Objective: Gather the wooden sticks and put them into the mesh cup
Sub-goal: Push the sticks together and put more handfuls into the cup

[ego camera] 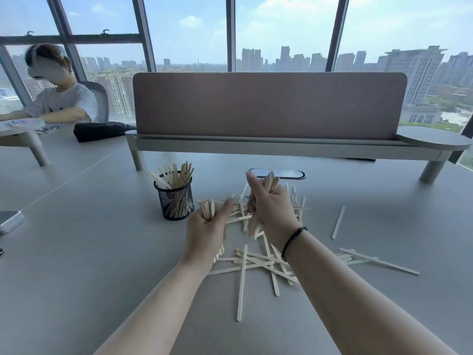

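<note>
- Sticks point(252, 262): thin, flat, pale wood, scattered in a loose crisscross heap on the grey worktop point(76, 252), directly beneath and just nearer than both grips; a few strays lying well off to the right of the right grip.
- Left hand point(207, 226): grip clenched around an upright bundle point(207, 208) of sticks, tips poking out above the fist.
- Right hand point(271, 211): grip likewise clenched around a second bundle point(270, 181), ends showing above and below the fist; black band on the wrist.
- Mesh cup point(176, 198): black, upright, just beyond and left of the left grip, already holding many sticks standing and fanning out over the rim.
- Handling, as a judgement: very light, stiff but probably easy to snap if bent; smooth and prone to sliding past one another, so a loose fist likely lets some slip out.
- Best taken around the middle of a bundle, all pieces lined up lengthwise, then lowered end-first into the cup.
- Flat singles on the worktop likely hard to pinch up; easier swept together first or lifted by an overlapping end.
- Task partly done: cup well stocked, plenty left on the worktop.
- Risk: crowded cup, incoming ends possibly catching on those already standing; light cup perhaps tipping if nudged.
- Elsewhere: a person seated far left of the left grip, a partition screen point(268, 103) beyond both.
</note>
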